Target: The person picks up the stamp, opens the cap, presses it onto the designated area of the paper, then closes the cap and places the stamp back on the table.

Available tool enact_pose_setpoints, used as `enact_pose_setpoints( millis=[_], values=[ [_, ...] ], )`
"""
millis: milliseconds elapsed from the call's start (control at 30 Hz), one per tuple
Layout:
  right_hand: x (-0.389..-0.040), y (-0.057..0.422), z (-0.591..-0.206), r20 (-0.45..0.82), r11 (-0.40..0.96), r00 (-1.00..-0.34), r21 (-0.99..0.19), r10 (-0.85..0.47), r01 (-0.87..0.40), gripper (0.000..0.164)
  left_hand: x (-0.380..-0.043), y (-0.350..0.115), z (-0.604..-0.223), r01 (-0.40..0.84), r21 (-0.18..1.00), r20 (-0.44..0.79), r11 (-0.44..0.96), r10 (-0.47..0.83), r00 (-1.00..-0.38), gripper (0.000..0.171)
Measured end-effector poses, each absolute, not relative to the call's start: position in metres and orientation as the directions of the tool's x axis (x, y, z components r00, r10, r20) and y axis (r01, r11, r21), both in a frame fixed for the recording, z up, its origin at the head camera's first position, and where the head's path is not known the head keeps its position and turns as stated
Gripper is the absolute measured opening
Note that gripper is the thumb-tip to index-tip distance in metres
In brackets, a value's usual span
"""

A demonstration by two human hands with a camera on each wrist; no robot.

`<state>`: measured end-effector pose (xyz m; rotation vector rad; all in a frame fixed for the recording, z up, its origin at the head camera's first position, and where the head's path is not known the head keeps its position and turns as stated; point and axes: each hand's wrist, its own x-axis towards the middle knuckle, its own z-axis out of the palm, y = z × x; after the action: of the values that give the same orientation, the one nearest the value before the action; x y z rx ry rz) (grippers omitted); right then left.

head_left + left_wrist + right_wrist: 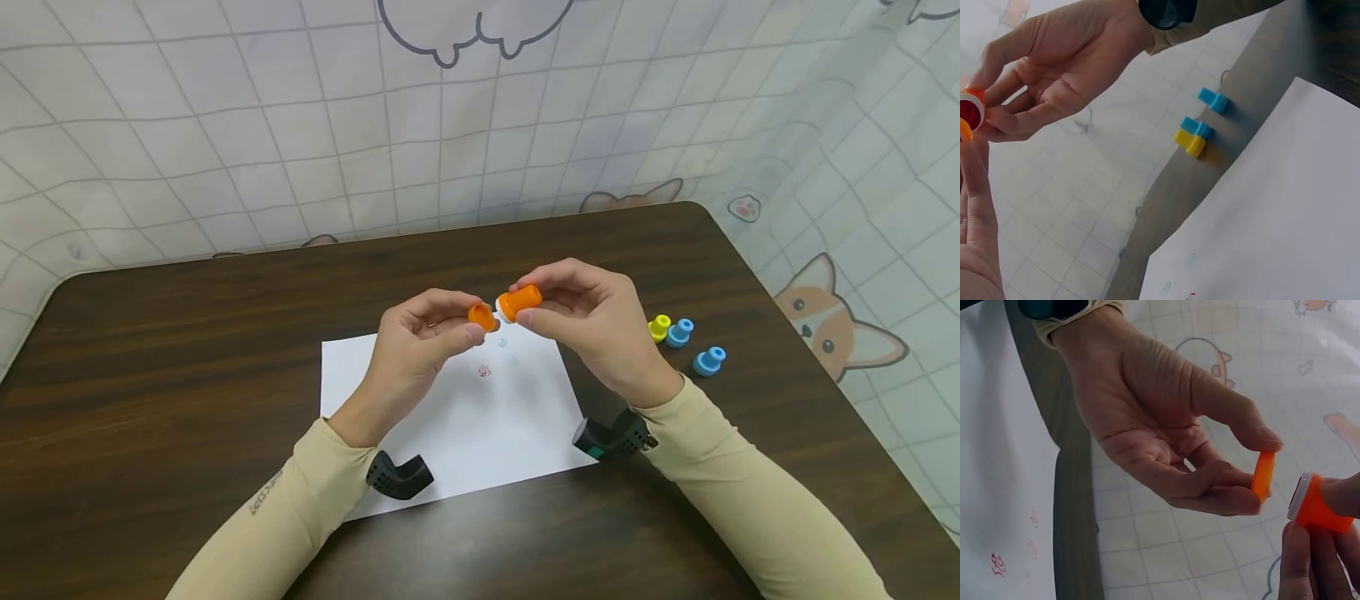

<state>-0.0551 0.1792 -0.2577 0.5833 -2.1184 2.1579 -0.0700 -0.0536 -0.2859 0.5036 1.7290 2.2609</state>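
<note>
Orange stamp (522,302) and orange cap (482,316) held just apart above white paper (457,442).
The left hand (416,350) pinches the cap between thumb and fingers; the right hand (592,321) has the stamp in its grip, the white-rimmed red face turned toward the cap. The paper, marked with small red and teal prints (484,371), lies on the table (187,400), left of a yellow stamp (660,327) and two blue stamps (708,361).

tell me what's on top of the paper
On the paper: a small red mark and two faint teal marks. In the head view, the hands are in front of parts of it, so whatever is on those parts cannot be seen there.
</note>
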Motion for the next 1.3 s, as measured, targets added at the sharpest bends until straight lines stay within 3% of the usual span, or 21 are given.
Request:
enact_pose_setpoints(
  millis=[400, 1300],
  values=[
    [-0.053, 0.176, -0.266, 0.308, -0.033, -0.919, -0.950, -0.247, -0.310, 0.036, -0.071, -0.048, -0.295, 0.014, 0.975, 0.104, -0.221, 0.401, -0.910, 0.027],
    [-0.055, 0.170, -0.272, 0.318, -0.008, -0.908, -0.945, -0.274, -0.328, 0.036, -0.072, -0.049, -0.296, 0.005, 0.976, 0.094, -0.216, 0.404, -0.910, 0.027]
  ],
)
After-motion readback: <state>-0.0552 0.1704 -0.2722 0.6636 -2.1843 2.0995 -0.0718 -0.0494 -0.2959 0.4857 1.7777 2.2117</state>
